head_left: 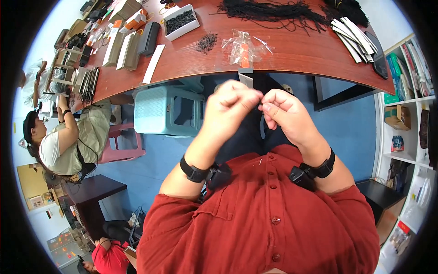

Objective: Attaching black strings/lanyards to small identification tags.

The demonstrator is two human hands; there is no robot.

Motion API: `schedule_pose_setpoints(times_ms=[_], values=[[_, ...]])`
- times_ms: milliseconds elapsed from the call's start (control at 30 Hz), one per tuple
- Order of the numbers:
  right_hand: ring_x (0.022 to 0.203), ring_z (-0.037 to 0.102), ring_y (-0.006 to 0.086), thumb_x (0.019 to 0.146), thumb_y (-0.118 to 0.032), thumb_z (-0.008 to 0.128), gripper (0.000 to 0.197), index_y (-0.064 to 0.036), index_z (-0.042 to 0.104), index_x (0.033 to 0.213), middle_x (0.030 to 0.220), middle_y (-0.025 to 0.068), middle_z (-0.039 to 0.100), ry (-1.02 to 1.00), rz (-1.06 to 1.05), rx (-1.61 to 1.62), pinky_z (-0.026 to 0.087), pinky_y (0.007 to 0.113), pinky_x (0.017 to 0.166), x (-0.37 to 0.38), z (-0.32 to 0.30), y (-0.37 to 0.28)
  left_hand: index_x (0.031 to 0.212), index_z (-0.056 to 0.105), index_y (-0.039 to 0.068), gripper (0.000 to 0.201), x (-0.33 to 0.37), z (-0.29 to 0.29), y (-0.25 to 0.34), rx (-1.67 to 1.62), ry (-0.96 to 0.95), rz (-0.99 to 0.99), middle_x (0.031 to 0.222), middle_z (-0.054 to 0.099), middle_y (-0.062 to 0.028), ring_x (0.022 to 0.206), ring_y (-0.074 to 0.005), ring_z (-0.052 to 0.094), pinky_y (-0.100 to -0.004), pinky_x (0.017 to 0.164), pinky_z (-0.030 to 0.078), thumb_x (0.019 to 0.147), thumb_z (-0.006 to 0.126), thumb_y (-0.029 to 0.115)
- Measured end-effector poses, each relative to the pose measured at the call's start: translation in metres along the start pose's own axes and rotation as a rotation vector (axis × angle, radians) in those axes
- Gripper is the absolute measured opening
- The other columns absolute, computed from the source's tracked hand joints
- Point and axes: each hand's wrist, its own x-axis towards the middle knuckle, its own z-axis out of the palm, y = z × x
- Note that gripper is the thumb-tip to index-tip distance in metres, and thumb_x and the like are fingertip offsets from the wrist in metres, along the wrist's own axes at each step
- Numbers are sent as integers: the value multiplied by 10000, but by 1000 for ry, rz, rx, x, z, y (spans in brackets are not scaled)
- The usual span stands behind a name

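Note:
Both my hands are raised in front of my chest, just off the table's near edge, with their fingertips almost meeting. My left hand [230,107] is closed in a pinch, back of the hand up. Thumb and forefinger of my right hand [289,114] press together beside it. A tiny dark thing seems to sit between the fingertips, too small to name. Straight ahead, an orange-handled tool [245,57] is fixed at the table edge under crumpled clear tape, with a grey metal plate [246,79] jutting out. A loose heap of small black pieces [206,42] lies to its left.
On the red-brown table [292,50] are a white box [181,22] of black pieces, a white strip [153,64], black cords [278,13] and stacked white strips [353,39]. A light-blue stool [153,109] stands below. Another person [68,141] sits working at left; shelves [406,100] stand right.

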Motion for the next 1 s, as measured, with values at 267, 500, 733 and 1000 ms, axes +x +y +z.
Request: schedule_pose_setpoints(times_ms=[267,500,733,1000], values=[[620,451,8,913,-134,583,82,-55,597,893,767,-44,550,33,32,-85,368,171,526,-8,-1,-3,941,690,41,155,104,-109,-47,1073,235,188,874,633,-144,795,-288,622,-342,717,490,822,638,124],[619,451,8,916,-132,577,82,-54,601,903,768,-46,550,30,54,-41,373,173,527,-8,-5,0,849,694,55,120,113,-102,-60,1119,224,122,837,624,-124,788,-304,614,-376,721,496,802,646,155],[620,458,11,912,-116,577,70,-50,597,902,768,-40,559,104,-5,-29,379,170,531,-7,-1,-1,886,695,37,163,111,-107,-42,957,318,-28,744,657,-106,670,-192,631,-293,647,496,782,679,161],[644,451,-5,875,-8,586,20,-23,573,872,781,-50,528,193,-288,21,369,160,546,0,8,4,893,682,-7,90,37,-33,15,168,158,-144,791,665,-7,648,-31,553,-167,575,428,838,653,57]])
